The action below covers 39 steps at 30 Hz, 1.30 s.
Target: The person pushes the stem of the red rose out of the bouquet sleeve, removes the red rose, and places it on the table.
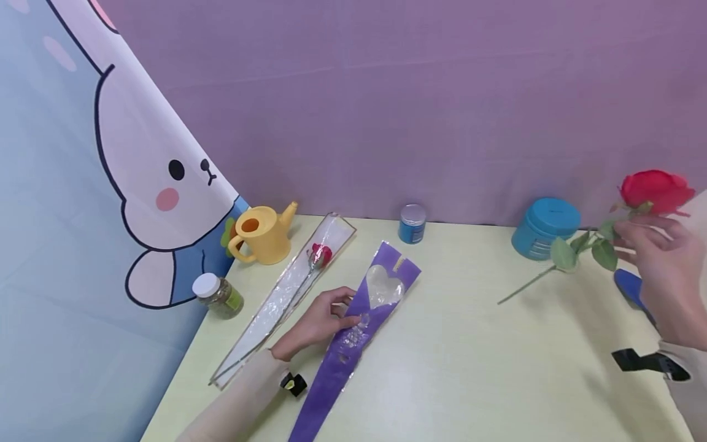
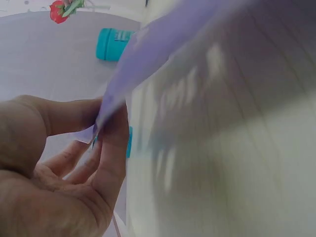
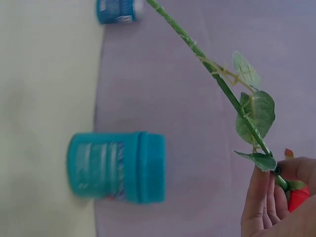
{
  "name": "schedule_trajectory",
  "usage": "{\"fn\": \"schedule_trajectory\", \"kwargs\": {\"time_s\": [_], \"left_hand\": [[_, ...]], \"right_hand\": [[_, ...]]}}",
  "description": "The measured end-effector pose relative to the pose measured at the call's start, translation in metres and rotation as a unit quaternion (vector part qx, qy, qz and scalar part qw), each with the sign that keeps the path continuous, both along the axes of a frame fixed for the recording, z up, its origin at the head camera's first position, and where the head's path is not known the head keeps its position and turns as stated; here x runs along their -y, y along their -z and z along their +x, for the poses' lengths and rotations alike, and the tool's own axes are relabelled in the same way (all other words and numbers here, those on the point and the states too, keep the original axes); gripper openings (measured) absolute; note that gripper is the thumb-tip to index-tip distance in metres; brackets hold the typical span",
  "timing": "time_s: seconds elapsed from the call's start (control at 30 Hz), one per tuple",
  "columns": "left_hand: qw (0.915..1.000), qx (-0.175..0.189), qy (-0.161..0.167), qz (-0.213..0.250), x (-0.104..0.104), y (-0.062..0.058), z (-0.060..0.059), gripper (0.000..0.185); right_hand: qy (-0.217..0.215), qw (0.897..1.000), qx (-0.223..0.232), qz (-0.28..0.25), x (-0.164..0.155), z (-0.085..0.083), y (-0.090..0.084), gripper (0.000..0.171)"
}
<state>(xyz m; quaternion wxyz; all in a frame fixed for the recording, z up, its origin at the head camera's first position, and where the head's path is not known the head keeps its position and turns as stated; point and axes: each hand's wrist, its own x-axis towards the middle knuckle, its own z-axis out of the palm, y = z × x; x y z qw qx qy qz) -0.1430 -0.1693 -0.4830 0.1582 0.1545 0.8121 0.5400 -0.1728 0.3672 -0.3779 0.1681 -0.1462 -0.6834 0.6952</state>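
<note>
Purple film of the flower sleeve (image 1: 353,334) is pinched between my left hand (image 1: 317,320) thumb and fingers at its edge, the sleeve lying flat on the table (image 1: 469,368). My right hand (image 1: 665,270) holds the red rose (image 1: 654,190) by the stem just under the bloom, raised above the table, with the teal jar (image 1: 544,227) just beyond its leaves.

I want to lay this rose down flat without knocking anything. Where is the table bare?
The widest bare patch of table lies between the purple sleeve and the right hand, in front of the teal jar. The left side is crowded: clear sleeve, watering can, small jar.
</note>
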Motion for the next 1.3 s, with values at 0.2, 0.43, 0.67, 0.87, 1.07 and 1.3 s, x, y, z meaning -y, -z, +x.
{"fn": "schedule_trajectory", "kwargs": {"time_s": [0.2, 0.43, 0.67, 0.87, 1.07, 1.3], "left_hand": [[0.9998, -0.006, -0.018, -0.012, 0.007, 0.003, -0.003, 0.04], [0.9983, -0.015, -0.035, -0.045, 0.009, 0.005, -0.005, 0.043], [0.9961, -0.017, -0.051, -0.07, 0.009, 0.005, -0.009, 0.048], [0.9953, -0.01, -0.051, -0.082, 0.005, 0.003, -0.01, 0.052], [0.9947, -0.02, -0.036, -0.095, -0.002, 0.006, -0.009, 0.054], [0.9941, -0.022, -0.026, -0.103, -0.01, 0.004, -0.007, 0.052]], "right_hand": [[-0.032, 0.985, 0.085, 0.146, -0.016, 0.013, 0.019, 0.019], [-0.077, 0.981, 0.093, 0.155, -0.022, 0.023, 0.032, 0.015], [-0.151, 0.973, 0.075, 0.155, -0.026, 0.03, 0.051, 0.021], [-0.188, 0.95, 0.093, 0.233, -0.028, 0.03, 0.069, 0.02], [-0.187, 0.925, 0.115, 0.31, -0.03, 0.032, 0.087, 0.01], [-0.202, 0.898, 0.128, 0.369, -0.032, 0.036, 0.101, 0.037]]}}
